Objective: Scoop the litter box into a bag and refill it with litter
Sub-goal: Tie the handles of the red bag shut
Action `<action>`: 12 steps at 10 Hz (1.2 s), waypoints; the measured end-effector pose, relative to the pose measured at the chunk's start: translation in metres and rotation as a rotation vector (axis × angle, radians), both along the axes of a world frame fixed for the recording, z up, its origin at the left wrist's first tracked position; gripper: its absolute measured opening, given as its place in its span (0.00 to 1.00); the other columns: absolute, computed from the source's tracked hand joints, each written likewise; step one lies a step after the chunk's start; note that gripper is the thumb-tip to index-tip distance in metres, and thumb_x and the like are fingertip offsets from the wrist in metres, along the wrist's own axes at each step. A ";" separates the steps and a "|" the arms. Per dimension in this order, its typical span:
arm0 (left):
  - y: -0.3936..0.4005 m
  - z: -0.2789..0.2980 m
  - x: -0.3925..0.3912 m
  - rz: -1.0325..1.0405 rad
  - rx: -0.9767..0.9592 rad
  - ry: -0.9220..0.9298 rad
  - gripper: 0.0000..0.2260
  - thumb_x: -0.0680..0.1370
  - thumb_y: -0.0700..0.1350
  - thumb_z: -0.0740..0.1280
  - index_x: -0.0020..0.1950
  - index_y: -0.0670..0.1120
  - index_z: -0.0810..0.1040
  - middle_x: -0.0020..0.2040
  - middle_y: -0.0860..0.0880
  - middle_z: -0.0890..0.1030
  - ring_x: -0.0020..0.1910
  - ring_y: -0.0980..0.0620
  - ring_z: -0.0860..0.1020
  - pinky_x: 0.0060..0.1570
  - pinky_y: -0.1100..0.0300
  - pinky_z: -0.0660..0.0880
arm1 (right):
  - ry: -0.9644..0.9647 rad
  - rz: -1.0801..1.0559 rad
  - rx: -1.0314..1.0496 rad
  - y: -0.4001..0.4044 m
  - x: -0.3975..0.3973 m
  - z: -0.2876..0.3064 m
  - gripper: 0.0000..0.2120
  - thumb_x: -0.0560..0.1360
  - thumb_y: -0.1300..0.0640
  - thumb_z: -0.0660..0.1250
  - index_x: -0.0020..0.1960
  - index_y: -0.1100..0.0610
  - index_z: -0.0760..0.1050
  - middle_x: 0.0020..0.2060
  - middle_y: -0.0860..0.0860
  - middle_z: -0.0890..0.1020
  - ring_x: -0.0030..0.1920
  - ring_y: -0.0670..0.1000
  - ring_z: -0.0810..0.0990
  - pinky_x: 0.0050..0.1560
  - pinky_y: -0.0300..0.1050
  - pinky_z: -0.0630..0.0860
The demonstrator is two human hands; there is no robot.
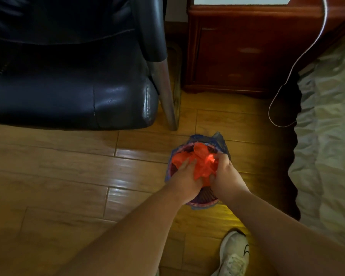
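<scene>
The left hand (184, 176) lies with fingers (185, 163) nearly straight, pressing down on the red bag (202, 156); its thumb side is hidden under the plastic, so whether it also pinches a fold I cannot tell; the right hand (224, 172) has its fingers curled round a bunched part of the same bag, gripping it at the right edge. The bag sits crumpled in the mouth of a small bin (204, 199), which has a blue liner (217, 139) folded over its rim; the bin stands on the floor (68, 176) between a chair (72, 86) and a bed (327, 136), with a cabinet (247, 52) behind it. No litter box, scoop or litter shows, so the task's main things are out of view.

Likely risks, as I judge them: the plastic looks thin, and a hard pull by the gripping hand against the pressing one could tear it; if it holds scooped waste, a split or an untied mouth would spill into the bin or onto the floor; pressing down off-centre could tip the light bin toward the chair; the liner could be dragged off the rim with the bag; the shoe (234, 253) stands near enough to knock the bin, and the cable (299, 56) hangs near the right.
</scene>
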State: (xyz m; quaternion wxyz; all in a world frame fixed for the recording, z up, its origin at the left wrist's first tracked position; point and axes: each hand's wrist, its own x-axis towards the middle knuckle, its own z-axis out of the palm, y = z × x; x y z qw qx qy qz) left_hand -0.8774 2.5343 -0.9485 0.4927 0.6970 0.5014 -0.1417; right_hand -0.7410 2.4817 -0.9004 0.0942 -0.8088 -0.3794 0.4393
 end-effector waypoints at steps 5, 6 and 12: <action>0.009 -0.076 0.001 -0.187 -0.096 0.207 0.37 0.80 0.45 0.69 0.83 0.39 0.52 0.83 0.39 0.51 0.82 0.40 0.52 0.80 0.44 0.53 | -0.112 0.487 -0.255 0.012 -0.023 -0.108 0.37 0.79 0.54 0.61 0.82 0.59 0.46 0.79 0.55 0.57 0.77 0.58 0.57 0.78 0.49 0.55; 0.011 -0.097 0.004 -0.220 -0.118 0.263 0.40 0.77 0.46 0.72 0.83 0.41 0.53 0.83 0.40 0.52 0.81 0.39 0.56 0.79 0.44 0.57 | -0.095 0.547 -0.258 0.018 -0.024 -0.121 0.34 0.81 0.52 0.59 0.81 0.62 0.49 0.77 0.57 0.62 0.77 0.55 0.62 0.77 0.47 0.55; 0.037 0.138 0.018 -0.235 0.164 0.251 0.21 0.79 0.52 0.58 0.73 0.54 0.72 0.71 0.47 0.76 0.69 0.43 0.74 0.70 0.45 0.70 | -0.212 0.273 -0.199 0.038 0.019 0.088 0.13 0.75 0.47 0.59 0.56 0.49 0.76 0.44 0.48 0.80 0.41 0.52 0.77 0.41 0.47 0.77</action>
